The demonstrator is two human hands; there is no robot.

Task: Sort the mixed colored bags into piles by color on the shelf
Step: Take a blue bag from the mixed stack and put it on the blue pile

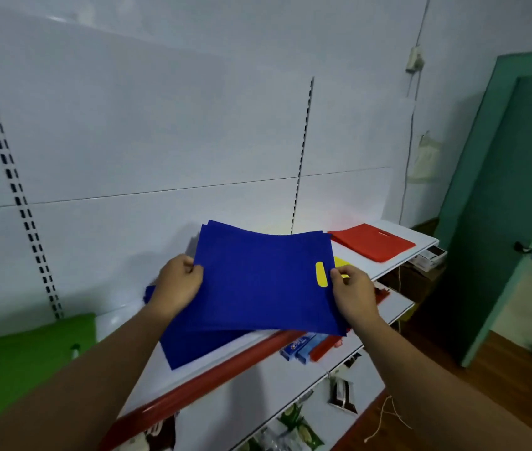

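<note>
Above the white shelf (pixel 388 266), the left hand (pixel 180 284) and right hand (pixel 354 294) pinch opposite edges of a few blue bags (pixel 258 278), held over the blue pile (pixel 193 346); thin, light and floppy, they seem best gripped at both ends, with red bags (pixel 372 240) lying beyond.

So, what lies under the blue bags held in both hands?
Under the held blue bags, a blue pile lies on the shelf, and a yellow bag shows through the handle hole. The rest of the yellow bag is covered.
</note>
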